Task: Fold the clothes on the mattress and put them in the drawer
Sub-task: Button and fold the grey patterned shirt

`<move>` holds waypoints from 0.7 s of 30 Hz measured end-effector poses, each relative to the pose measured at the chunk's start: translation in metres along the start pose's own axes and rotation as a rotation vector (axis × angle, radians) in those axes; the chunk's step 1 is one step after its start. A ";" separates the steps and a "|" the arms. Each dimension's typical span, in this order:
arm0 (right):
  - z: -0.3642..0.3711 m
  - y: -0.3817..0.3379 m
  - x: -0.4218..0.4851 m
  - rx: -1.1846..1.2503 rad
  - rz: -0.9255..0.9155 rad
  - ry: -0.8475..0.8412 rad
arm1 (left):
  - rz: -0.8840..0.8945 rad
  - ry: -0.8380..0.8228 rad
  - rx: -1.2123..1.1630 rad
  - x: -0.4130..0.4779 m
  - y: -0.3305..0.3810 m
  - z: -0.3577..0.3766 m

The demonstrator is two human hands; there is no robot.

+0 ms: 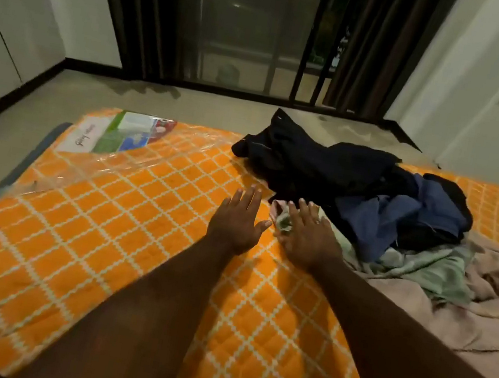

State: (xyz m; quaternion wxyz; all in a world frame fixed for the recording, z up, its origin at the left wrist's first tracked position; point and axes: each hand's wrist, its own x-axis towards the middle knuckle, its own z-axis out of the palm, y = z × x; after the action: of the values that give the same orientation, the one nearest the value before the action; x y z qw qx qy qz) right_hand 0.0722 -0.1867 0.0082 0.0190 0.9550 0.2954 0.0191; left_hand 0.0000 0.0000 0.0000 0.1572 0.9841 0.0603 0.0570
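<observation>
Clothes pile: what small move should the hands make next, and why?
Probably curl the right hand on the pale green garment under it and draw it onto the bare orange mattress; both hands lie open, the left hand alongside, nothing folded yet.

Both arms outstretched, left hand (235, 219) and right hand (310, 233) flat, fingers straight.

Pink cloth (484, 314) partly under clothes (357, 187)
</observation>
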 end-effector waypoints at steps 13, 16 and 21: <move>0.000 -0.034 0.060 0.007 0.379 0.000 | -0.123 -0.137 -0.018 0.012 -0.051 0.017; -0.012 -0.039 0.043 0.048 0.450 -0.013 | -0.123 -0.099 -0.018 -0.005 -0.043 0.004; -0.030 0.007 0.011 0.090 0.422 -0.052 | -0.090 -0.041 -0.004 -0.043 -0.018 -0.014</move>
State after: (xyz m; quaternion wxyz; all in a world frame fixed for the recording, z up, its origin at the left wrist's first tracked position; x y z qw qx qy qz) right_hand 0.0841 -0.1852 0.0384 -0.0206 0.9957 0.0891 -0.0153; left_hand -0.0457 0.0158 0.0033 0.1626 0.9810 0.1011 0.0299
